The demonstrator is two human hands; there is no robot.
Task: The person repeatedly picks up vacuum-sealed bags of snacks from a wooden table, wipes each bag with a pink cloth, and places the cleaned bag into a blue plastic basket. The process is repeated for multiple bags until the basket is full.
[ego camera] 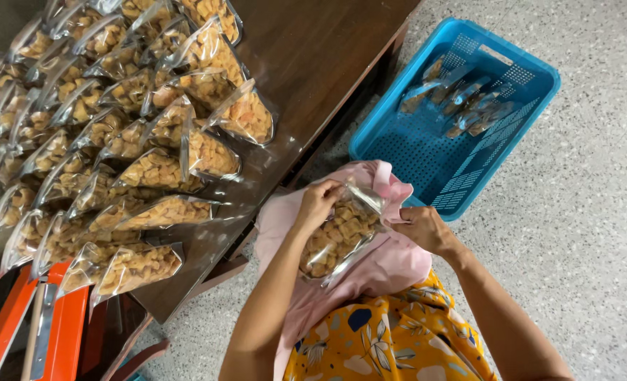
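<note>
I hold a clear plastic pouch of golden snack pieces (336, 236) over my lap, above a pink cloth (391, 264). My left hand (317, 203) pinches the pouch's top edge at its left corner. My right hand (424, 227) grips the same top edge at the right. The pouch lies tilted, its bottom toward my knees. Many filled pouches of the same snack (116, 120) lie overlapping in rows on the dark wooden table (313, 49) to my left.
A blue plastic crate (405, 152) stands on the speckled floor ahead of my right hand, with several filled pouches (461, 99) lying in it. An orange device with a metal strip (45, 328) sits at the table's near left corner.
</note>
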